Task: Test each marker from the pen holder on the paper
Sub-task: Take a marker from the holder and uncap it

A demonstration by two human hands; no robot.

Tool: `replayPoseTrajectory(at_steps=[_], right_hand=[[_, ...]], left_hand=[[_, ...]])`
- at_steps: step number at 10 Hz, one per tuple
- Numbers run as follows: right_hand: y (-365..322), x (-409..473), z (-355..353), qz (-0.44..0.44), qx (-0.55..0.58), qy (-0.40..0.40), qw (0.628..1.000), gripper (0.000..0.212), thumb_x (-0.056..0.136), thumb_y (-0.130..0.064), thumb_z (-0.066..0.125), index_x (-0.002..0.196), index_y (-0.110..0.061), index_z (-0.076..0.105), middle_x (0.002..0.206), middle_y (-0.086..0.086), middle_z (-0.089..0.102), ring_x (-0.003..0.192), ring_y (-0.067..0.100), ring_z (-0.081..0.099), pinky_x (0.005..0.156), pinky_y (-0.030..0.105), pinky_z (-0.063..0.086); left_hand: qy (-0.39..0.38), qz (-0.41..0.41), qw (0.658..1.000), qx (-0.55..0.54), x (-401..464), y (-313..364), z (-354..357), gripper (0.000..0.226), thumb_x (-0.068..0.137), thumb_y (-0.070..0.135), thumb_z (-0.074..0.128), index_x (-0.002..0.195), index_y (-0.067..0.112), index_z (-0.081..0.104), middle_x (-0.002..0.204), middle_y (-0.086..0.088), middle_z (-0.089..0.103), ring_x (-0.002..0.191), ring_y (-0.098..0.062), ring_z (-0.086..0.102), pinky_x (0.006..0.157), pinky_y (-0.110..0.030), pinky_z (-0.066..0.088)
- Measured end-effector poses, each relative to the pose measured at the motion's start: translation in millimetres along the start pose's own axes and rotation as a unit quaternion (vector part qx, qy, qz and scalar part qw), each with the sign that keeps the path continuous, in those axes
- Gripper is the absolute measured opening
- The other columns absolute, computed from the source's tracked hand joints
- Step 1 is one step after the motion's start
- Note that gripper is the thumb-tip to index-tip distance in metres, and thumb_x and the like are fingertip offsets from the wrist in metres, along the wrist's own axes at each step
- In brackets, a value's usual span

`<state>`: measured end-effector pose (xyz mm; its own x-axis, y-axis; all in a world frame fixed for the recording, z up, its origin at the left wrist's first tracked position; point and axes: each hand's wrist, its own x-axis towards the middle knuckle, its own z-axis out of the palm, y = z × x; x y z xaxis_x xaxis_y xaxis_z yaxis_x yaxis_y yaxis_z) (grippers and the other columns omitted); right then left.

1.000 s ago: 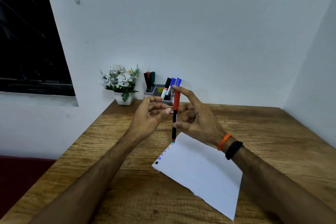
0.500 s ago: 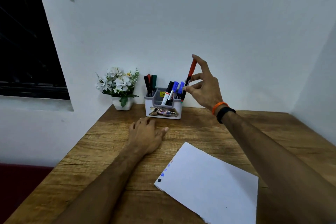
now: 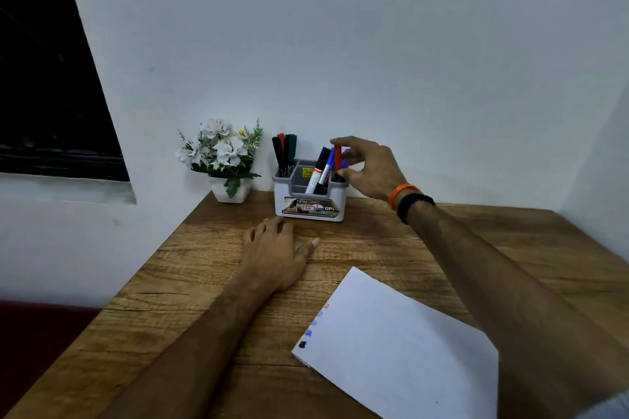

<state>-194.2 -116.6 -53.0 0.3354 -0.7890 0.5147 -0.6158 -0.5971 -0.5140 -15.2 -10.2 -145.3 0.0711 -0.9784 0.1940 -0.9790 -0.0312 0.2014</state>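
Against the white wall stood our wooden bench (image 3: 211,269), the pen holder (image 3: 310,201) at its back edge. Our right hand (image 3: 369,168) pinched the red marker (image 3: 337,157), its lower end in the right compartment beside other markers; a hasty release could tip them or nudge the holder. Three markers (image 3: 285,151) filled the left compartment. Our left hand (image 3: 275,255) lay flat, empty, near the paper (image 3: 401,350).

Wooden table (image 3: 211,269), grain visible, set against wall. On it I log: pen holder (image 3: 310,202) at back edge; white flower pot (image 3: 230,193) just left of holder; paper (image 3: 401,347) front right, possibly overhanging near edge; left hand (image 3: 275,255) resting flat, palm down.
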Motion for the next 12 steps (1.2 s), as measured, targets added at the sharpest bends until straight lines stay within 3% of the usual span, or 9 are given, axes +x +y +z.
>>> replayPoseTrajectory(at_steps=[1,2,4,5,7,9,10,12], right_hand=[[-6.6,-0.9,-0.9,-0.034,-0.006,0.083,0.996,0.065,0.079,0.0,0.071,0.137,-0.023,0.055,0.123,0.008,0.061,0.1,0.014,0.057,0.085,0.029,0.054],[-18.8,-3.2,2.9,-0.079,0.01,0.155,0.985,0.054,0.078,-0.002,0.069,0.129,-0.016,0.06,0.115,0.006,0.063,0.089,0.011,0.056,0.077,0.023,0.049],[-42.6,-3.4,30.3,-0.054,-0.009,0.098,0.994,0.031,0.082,-0.013,0.069,0.113,-0.016,0.067,0.096,-0.004,0.067,0.077,0.011,0.062,0.082,0.034,0.058],[-52.2,5.0,45.6,-0.029,-0.011,0.049,0.998,0.034,0.083,-0.015,0.069,0.117,-0.017,0.064,0.097,-0.003,0.07,0.089,0.017,0.067,0.084,0.04,0.059],[-71.4,31.7,62.1,-0.031,-0.061,-0.005,0.998,0.048,0.084,-0.022,0.068,0.131,-0.017,0.056,0.1,0.005,0.072,0.1,0.025,0.065,0.088,0.041,0.054],[-73.6,54.3,79.6,0.016,-0.103,0.014,0.994,0.046,0.087,-0.039,0.067,0.124,-0.012,0.058,0.115,0.011,0.068,0.107,0.03,0.062,0.09,0.04,0.053],[-70.9,58.7,86.7,0.05,-0.102,0.02,0.993,0.044,0.085,-0.041,0.069,0.117,-0.011,0.064,0.112,0.011,0.069,0.106,0.03,0.063,0.088,0.04,0.055],[-79.0,58.4,67.8,0.069,0.05,0.106,0.991,0.021,0.079,-0.034,0.078,0.091,-0.016,0.075,0.08,-0.004,0.069,0.08,0.012,0.063,0.076,0.023,0.053]], left_hand=[[0.001,-0.001,1.0,0.0,0.5,-0.9,0.4,0.073,0.091,0.07,0.024,0.142,0.021,0.042,0.153,-0.006,0.033,0.142,-0.024,0.026,0.116,-0.049,0.019],[-0.006,-0.001,1.0,-0.008,0.5,-1.0,-0.5,0.073,0.091,0.07,0.026,0.142,0.02,0.041,0.154,-0.006,0.032,0.143,-0.024,0.025,0.116,-0.048,0.019],[0.014,-0.029,0.999,-0.001,-2.2,-20.7,-13.8,0.074,0.092,0.068,0.028,0.142,0.017,0.041,0.154,-0.008,0.032,0.141,-0.025,0.029,0.115,-0.048,0.021],[0.003,-0.054,0.998,0.012,-2.9,-38.9,-15.6,0.075,0.091,0.069,0.026,0.144,0.017,0.04,0.156,-0.008,0.029,0.144,-0.025,0.025,0.116,-0.048,0.018],[0.006,-0.056,0.998,0.024,-2.4,-42.6,-10.8,0.075,0.091,0.07,0.024,0.142,0.017,0.041,0.155,-0.009,0.029,0.143,-0.026,0.025,0.115,-0.05,0.018],[0.013,-0.057,0.998,0.03,-2.4,-43.0,-9.4,0.075,0.091,0.069,0.023,0.14,0.016,0.042,0.155,-0.011,0.03,0.142,-0.028,0.026,0.114,-0.051,0.019],[0.014,-0.058,0.998,0.029,-3.1,-42.4,-9.8,0.074,0.092,0.068,0.023,0.14,0.016,0.042,0.155,-0.011,0.03,0.142,-0.028,0.025,0.115,-0.052,0.018],[0.011,-0.057,0.998,0.03,-3.3,-42.1,-10.6,0.074,0.092,0.068,0.022,0.141,0.016,0.041,0.155,-0.012,0.029,0.143,-0.028,0.025,0.115,-0.052,0.018]])
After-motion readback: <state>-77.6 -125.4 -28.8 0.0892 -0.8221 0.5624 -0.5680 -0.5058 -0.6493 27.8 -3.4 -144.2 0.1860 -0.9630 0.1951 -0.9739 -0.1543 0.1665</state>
